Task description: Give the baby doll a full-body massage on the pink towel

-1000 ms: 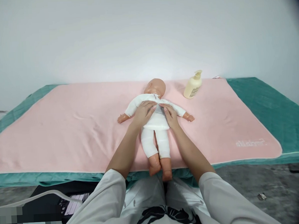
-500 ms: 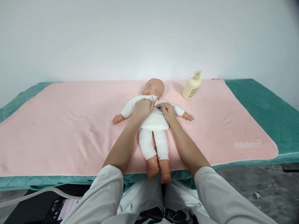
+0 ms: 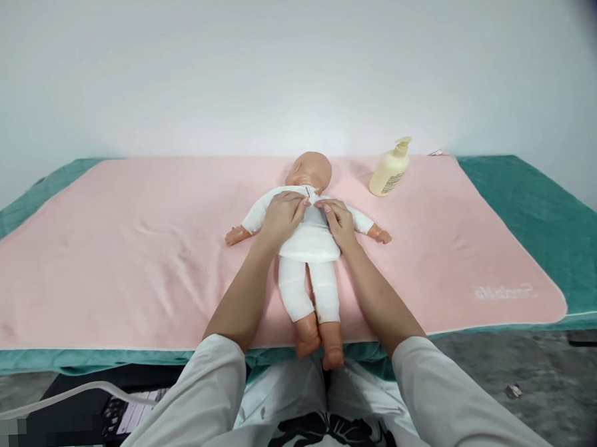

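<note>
Doll [image 3: 310, 239] on pink towel [image 3: 130, 259] | left hand [image 3: 279, 218], right hand [image 3: 339, 223] grip: pinching its top

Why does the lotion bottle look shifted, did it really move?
No. The lotion bottle stands at the same spot on the pink towel, near its far edge; the camera moved.

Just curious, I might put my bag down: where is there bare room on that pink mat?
Left of the doll, the pink mat lies bare; also right, below the bottle. It is crowded at the doll's chest, under both hands.

Light grey sleeves pushed above the elbows, black-printed white top.
</note>
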{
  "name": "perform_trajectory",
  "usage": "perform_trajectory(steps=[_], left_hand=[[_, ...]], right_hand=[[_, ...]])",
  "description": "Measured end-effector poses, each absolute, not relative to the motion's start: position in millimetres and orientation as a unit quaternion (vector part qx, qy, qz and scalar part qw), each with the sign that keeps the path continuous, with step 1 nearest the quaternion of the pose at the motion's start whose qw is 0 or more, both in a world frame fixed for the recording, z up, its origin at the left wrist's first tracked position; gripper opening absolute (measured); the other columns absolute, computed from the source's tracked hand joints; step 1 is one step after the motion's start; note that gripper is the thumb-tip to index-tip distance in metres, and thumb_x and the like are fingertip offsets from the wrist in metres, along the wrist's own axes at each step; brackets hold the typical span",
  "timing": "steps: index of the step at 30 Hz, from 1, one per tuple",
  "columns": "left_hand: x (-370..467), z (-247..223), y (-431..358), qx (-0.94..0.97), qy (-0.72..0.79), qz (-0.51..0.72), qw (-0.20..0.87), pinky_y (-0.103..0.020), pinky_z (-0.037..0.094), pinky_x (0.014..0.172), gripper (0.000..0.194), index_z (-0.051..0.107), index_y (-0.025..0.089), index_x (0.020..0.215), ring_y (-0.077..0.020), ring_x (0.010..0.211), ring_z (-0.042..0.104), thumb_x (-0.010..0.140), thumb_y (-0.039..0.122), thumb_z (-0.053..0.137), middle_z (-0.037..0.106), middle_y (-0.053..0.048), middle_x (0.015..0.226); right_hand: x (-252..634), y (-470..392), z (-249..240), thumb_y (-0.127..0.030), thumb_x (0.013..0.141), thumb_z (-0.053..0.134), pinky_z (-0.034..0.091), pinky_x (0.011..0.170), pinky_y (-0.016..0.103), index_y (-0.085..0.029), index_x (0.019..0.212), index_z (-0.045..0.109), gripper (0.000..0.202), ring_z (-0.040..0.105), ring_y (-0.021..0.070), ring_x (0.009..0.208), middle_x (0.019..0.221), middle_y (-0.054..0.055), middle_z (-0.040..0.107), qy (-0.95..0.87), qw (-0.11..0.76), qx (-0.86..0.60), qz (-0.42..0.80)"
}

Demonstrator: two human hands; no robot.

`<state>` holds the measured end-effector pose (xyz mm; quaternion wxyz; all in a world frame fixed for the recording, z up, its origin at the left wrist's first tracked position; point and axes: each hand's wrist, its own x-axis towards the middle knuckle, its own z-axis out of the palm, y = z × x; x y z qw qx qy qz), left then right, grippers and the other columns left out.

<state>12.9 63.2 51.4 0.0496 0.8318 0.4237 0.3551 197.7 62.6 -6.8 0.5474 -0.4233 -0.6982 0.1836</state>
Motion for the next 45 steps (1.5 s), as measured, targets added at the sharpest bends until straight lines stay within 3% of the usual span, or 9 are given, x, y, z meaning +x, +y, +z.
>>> perform_trajectory(steps=[14, 20, 25, 29, 38, 45], left_hand=[[14.0, 50.1, 67.9, 0.849, 0.437, 0.294, 0.037, -0.044, 0.048, 0.098, 0.04, 0.071, 0.014, 0.093, -0.0266, 0.104, 0.066, 0.101, 0.028, 0.034, 0.074, -0.012, 0.102], [13.9, 50.6, 64.0, 0.836, 0.431, 0.336, 0.046, -0.041, 0.046, 0.104, 0.039, 0.072, 0.016, 0.102, -0.024, 0.112, 0.065, 0.102, 0.029, 0.035, 0.073, -0.01, 0.113], [13.9, 49.4, 63.3, 0.826, 0.433, 0.361, 0.023, -0.045, 0.037, 0.116, 0.037, 0.07, 0.017, 0.114, -0.0249, 0.131, 0.054, 0.101, 0.028, 0.036, 0.068, -0.009, 0.126], [15.5, 47.7, 63.8, 0.833, 0.46, 0.305, 0.033, -0.05, 0.027, 0.121, 0.037, 0.064, 0.017, 0.123, -0.0267, 0.137, 0.049, 0.102, 0.03, 0.037, 0.066, -0.009, 0.13], [18.2, 49.0, 61.8, 0.84, 0.473, 0.266, 0.023, -0.055, 0.016, 0.126, 0.037, 0.061, 0.016, 0.124, -0.0277, 0.136, 0.05, 0.102, 0.034, 0.037, 0.066, -0.011, 0.13], [16.1, 46.1, 60.7, 0.828, 0.471, 0.303, 0.037, -0.058, 0.007, 0.126, 0.036, 0.062, 0.019, 0.124, -0.0262, 0.138, 0.049, 0.103, 0.033, 0.036, 0.066, -0.008, 0.131]], right_hand=[[197.5, 64.7, -7.5, -0.06, 0.101, 0.03, 0.045, 0.106, 0.037, -0.019, 0.104, 0.072, 0.059, 0.063, 0.0173, 0.107, 0.109, 0.009, 0.075, -0.716, 0.496, -0.454, 0.187], [197.3, 60.7, -5.6, -0.059, 0.101, 0.029, 0.044, 0.11, 0.036, -0.02, 0.112, 0.07, 0.058, 0.059, 0.0167, 0.116, 0.119, 0.01, 0.072, -0.715, 0.502, -0.455, 0.175], [197.8, 59.4, -2.7, -0.062, 0.1, 0.03, 0.041, 0.116, 0.037, -0.023, 0.12, 0.067, 0.058, 0.055, 0.0179, 0.128, 0.132, 0.009, 0.066, -0.714, 0.508, -0.448, 0.176], [197.9, 61.1, -3.0, -0.065, 0.098, 0.033, 0.043, 0.115, 0.04, -0.024, 0.119, 0.068, 0.058, 0.058, 0.02, 0.125, 0.129, 0.008, 0.068, -0.712, 0.504, -0.446, 0.199], [198.5, 65.2, -7.5, -0.068, 0.096, 0.035, 0.046, 0.109, 0.038, -0.021, 0.114, 0.071, 0.062, 0.064, 0.0211, 0.116, 0.121, 0.01, 0.073, -0.702, 0.497, -0.461, 0.216], [197.9, 62.5, -6.7, -0.067, 0.096, 0.034, 0.045, 0.111, 0.04, -0.02, 0.118, 0.069, 0.062, 0.062, 0.0215, 0.119, 0.124, 0.011, 0.071, -0.695, 0.514, -0.453, 0.217]])
